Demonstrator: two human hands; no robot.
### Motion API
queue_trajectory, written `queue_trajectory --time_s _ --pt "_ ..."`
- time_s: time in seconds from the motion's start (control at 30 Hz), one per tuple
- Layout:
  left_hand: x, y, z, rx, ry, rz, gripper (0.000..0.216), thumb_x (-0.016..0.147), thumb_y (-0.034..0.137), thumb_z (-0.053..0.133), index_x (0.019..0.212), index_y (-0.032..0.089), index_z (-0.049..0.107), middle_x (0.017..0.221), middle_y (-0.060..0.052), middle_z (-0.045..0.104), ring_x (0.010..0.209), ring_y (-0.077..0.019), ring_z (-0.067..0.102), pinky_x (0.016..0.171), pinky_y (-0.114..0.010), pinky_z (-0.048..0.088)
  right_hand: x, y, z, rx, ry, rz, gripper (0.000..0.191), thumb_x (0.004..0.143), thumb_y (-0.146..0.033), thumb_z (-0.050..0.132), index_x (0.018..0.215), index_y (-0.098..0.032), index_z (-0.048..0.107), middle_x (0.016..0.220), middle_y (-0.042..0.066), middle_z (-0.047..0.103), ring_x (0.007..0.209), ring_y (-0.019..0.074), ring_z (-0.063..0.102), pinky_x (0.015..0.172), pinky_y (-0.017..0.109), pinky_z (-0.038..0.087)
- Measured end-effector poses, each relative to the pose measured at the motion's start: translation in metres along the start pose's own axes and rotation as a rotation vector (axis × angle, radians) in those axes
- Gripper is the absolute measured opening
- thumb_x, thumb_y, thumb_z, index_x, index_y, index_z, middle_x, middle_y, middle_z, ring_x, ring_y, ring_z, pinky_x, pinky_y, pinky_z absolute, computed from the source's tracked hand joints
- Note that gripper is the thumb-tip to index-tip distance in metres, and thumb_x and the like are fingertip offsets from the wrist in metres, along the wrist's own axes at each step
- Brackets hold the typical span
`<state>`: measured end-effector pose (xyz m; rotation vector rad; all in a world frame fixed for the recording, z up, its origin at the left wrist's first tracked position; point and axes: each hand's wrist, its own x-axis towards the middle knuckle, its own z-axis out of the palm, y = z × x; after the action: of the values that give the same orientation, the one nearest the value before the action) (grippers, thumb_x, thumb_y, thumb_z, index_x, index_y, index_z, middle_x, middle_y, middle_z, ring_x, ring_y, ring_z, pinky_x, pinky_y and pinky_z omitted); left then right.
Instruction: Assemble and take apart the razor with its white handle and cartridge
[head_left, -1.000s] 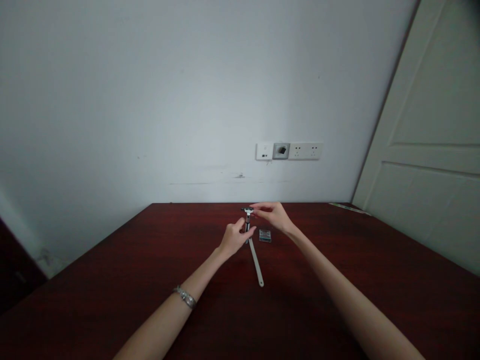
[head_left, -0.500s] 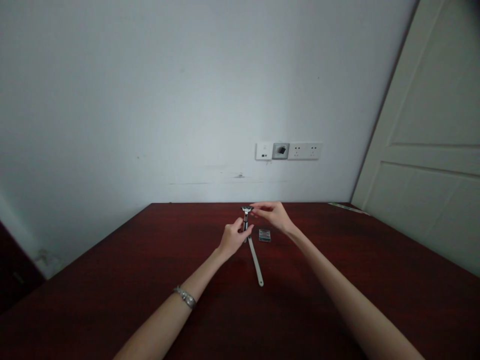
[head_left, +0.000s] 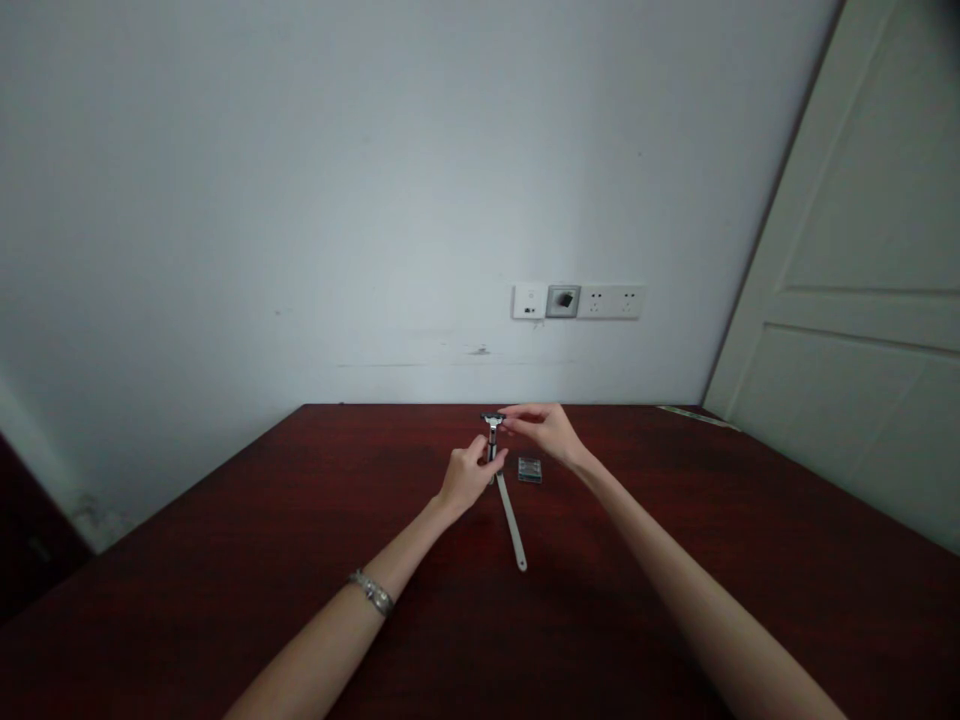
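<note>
My left hand (head_left: pixel 466 478) is closed round the dark handle of a small razor (head_left: pixel 493 436), held upright above the dark red table (head_left: pixel 225 580). My right hand (head_left: pixel 546 430) pinches the razor's metal head from the right. A long white strip (head_left: pixel 511 522) lies on the table just below my left hand, pointing toward me. A small clear case (head_left: pixel 529 469) lies under my right wrist. A metal bracelet (head_left: pixel 370 593) sits on my left wrist.
A white wall stands behind the table with a row of sockets (head_left: pixel 577 301). A pale door (head_left: pixel 870 300) is at the right. A thin light strip (head_left: pixel 697 414) lies at the table's far right corner.
Both hands and the razor have shifted very slightly; the grip on it is the same.
</note>
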<state>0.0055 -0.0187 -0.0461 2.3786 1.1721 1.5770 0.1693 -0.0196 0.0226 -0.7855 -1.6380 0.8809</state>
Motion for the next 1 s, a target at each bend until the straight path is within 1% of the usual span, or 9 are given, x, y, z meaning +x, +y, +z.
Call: queue_trajectory --time_s 0.13,0.4,0.63,0.8,1.0 --pt "-0.0005 0.0005 -0.0007 -0.012 -0.026 -0.025 0.025 0.08 0.037 0.053 0.067 0.017 0.047 0.048 0.006 0.042 0.043 -0.0055 0.032 0.046 -0.018 0.025 0.0006 0.0013 0.0006 -0.024 0.006 -0.013 0.028 0.066 -0.032 0.068 0.086 -0.012 0.07 0.077 0.007 0.071 0.071 0.0168 0.065 0.071 0.031 0.051" --pt "-0.0004 0.0043 -0.0005 -0.087 -0.055 -0.068 0.026 0.08 0.039 0.053 0.068 0.016 0.048 0.05 0.006 0.042 0.045 -0.0056 0.033 0.048 -0.018 0.027 -0.0011 -0.0015 0.0013 -0.083 0.04 -0.029 0.024 0.066 -0.03 0.067 0.082 -0.012 0.071 0.078 0.007 0.072 0.072 0.0176 0.065 0.072 0.031 0.05" --pt "-0.0013 0.0079 0.0023 -0.143 -0.065 -0.106 0.026 0.081 0.039 0.052 0.072 0.014 0.052 0.055 0.004 0.047 0.048 -0.0064 0.039 0.05 -0.018 0.03 -0.0014 -0.0003 -0.0012 -0.111 0.04 -0.049 0.021 0.066 -0.028 0.066 0.08 -0.013 0.071 0.079 0.007 0.072 0.074 0.018 0.065 0.075 0.032 0.049" --pt "-0.0025 0.0084 0.0044 -0.142 -0.06 -0.117 0.027 0.08 0.04 0.053 0.069 0.015 0.051 0.051 0.005 0.043 0.045 -0.0059 0.035 0.048 -0.018 0.027 -0.0016 0.0005 -0.0025 -0.12 0.033 -0.058 0.02 0.066 -0.027 0.066 0.08 -0.013 0.071 0.082 0.007 0.072 0.077 0.0185 0.065 0.077 0.032 0.049" --pt "-0.0037 0.0079 0.0048 -0.107 -0.044 -0.117 0.029 0.08 0.04 0.053 0.065 0.015 0.048 0.049 0.006 0.039 0.044 -0.0054 0.031 0.047 -0.019 0.024 -0.0035 -0.0025 -0.0037 -0.137 0.019 -0.075 0.02 0.066 -0.026 0.066 0.08 -0.013 0.072 0.082 0.007 0.072 0.078 0.0192 0.065 0.077 0.033 0.049"
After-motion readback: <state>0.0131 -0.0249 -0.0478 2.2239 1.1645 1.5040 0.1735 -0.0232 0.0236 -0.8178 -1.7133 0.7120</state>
